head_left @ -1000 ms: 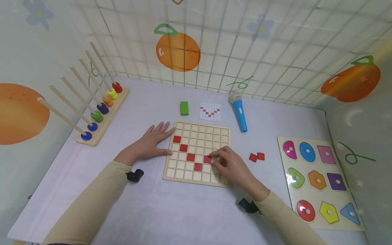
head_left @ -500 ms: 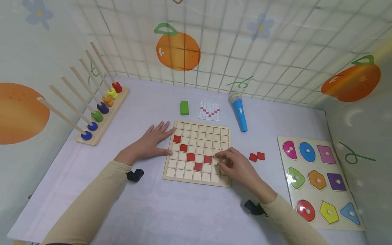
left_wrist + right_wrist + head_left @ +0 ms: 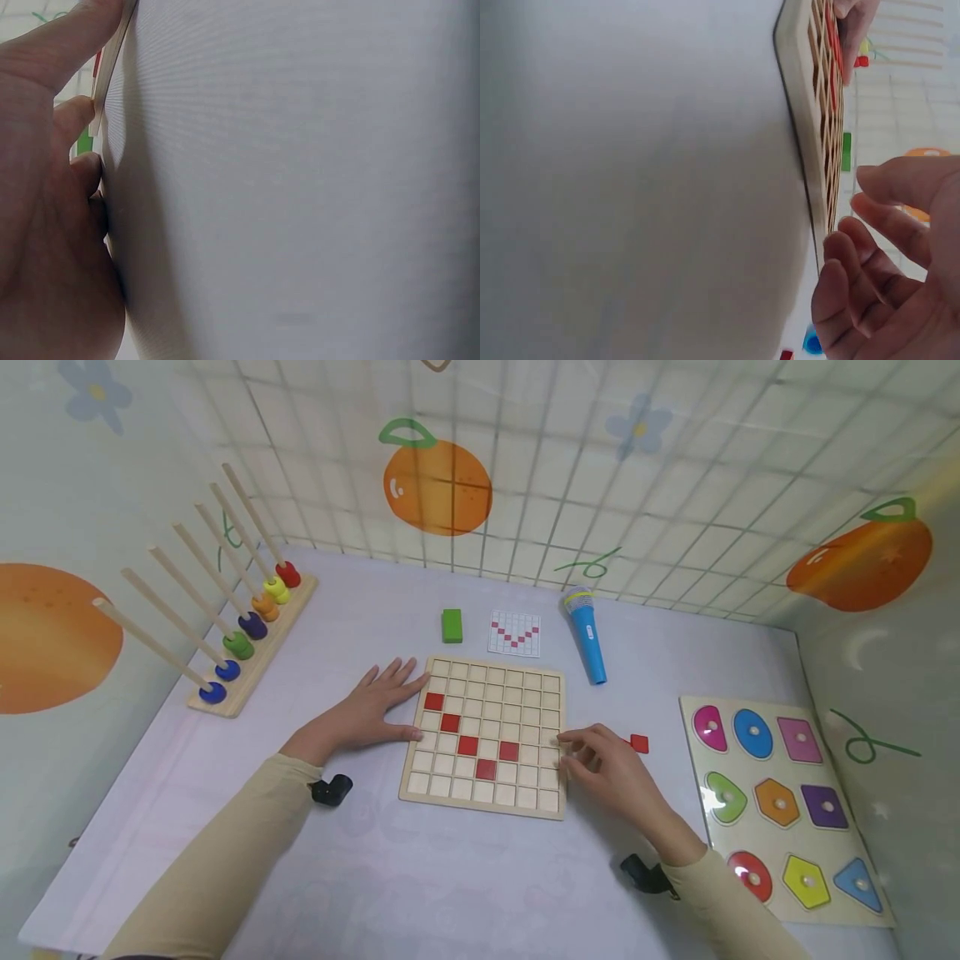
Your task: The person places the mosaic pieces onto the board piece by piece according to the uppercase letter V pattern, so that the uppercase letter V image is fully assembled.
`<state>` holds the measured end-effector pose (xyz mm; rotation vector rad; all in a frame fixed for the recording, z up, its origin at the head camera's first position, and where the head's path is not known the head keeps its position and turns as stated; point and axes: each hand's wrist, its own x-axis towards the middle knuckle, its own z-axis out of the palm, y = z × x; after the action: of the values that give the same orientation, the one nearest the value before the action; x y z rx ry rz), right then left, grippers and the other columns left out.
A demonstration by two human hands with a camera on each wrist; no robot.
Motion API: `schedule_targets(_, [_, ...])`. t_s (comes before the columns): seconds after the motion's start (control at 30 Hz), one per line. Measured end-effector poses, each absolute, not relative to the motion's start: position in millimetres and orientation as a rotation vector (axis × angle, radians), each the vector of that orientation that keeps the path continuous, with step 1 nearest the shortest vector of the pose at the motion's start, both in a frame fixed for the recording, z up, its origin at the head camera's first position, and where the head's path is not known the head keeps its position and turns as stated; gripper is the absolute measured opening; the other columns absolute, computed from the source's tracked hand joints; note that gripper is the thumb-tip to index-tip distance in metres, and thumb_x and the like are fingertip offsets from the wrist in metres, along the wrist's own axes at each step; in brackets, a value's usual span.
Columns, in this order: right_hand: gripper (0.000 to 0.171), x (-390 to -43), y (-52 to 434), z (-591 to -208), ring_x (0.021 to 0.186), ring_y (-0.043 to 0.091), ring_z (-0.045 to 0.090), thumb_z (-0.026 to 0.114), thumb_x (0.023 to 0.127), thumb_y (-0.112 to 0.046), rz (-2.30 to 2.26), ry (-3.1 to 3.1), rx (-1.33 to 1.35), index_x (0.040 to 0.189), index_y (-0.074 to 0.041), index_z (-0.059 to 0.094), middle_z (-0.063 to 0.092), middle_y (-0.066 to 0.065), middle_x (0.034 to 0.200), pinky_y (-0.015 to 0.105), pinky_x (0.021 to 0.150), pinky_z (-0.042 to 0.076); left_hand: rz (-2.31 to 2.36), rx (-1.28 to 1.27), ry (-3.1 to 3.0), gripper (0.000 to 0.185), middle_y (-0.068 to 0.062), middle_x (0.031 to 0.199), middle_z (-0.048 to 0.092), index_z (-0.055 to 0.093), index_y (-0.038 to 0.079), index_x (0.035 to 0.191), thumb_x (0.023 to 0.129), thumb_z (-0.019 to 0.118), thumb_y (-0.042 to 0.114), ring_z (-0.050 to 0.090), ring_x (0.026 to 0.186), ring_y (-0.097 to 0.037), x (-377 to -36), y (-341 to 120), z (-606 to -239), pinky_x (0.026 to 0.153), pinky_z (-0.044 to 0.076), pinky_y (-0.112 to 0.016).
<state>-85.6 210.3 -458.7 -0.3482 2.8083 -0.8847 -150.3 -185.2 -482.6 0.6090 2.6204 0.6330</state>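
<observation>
A wooden grid board lies flat in the middle of the head view. Several of its cells hold red square tiles, stepping down and then up by one. My left hand lies with spread fingers at the board's left side, thumb and index tip touching its rim. At the right edge hovers my right hand, fingers loosely bent, with nothing between them in the right wrist view. Just beyond its knuckles is a loose red tile; another beside it is mostly hidden by that hand.
Behind the board lie a green block, a pattern card with a red V of squares, and a blue toy microphone. A peg stand with coloured beads is at left, a shape puzzle board at right.
My right hand has let go near the last red tile and drawn right, off the grid to the board's edge, now covering most of one loose tile. The left hand stays put.
</observation>
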Motion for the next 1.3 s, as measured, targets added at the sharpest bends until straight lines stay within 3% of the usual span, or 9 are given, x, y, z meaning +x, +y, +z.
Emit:
schedule_targets(0.53, [0.033,-86.6,250.3,-461.5,0.087,0.021,0.059,0.075,0.093,-0.014,-0.874,2.906,-0.255,0.125,-0.009,0.071,0.063,0.007,0.103,0.033,0.075,0.057,0.628,0.606,2.622,0.098,-0.005,0.172,0.001,0.021,0.023,0.164,0.088,0.070,0.062,-0.009,0.157,-0.026,-150.0,-185.6,-482.5,0.126,-0.008,-0.050])
schedule_targets(0.8, [0.036,-88.7,267.9,-466.1,0.093,0.026,0.057,0.075,0.094,-0.015,-0.801,2.938,-0.150,0.128,-0.008,0.069,0.059,0.012,0.112,0.032,0.075,0.057,0.621,0.593,2.619,0.097,-0.004,0.172,0.001,0.021,0.024,0.164,0.088,0.071,0.061,-0.009,0.157,-0.025,-149.7,-184.2,-481.9,0.126,-0.007,-0.049])
schedule_targets(1.3, [0.034,-92.8,274.7,-470.6,0.094,0.029,0.055,0.075,0.092,-0.007,-0.788,2.938,-0.129,0.125,-0.002,0.069,0.058,0.018,0.112,0.038,0.075,0.058,0.617,0.594,2.622,0.098,-0.003,0.172,0.000,0.021,0.024,0.164,0.088,0.070,0.062,-0.010,0.157,-0.025,-150.3,-184.5,-482.7,0.126,-0.008,-0.049])
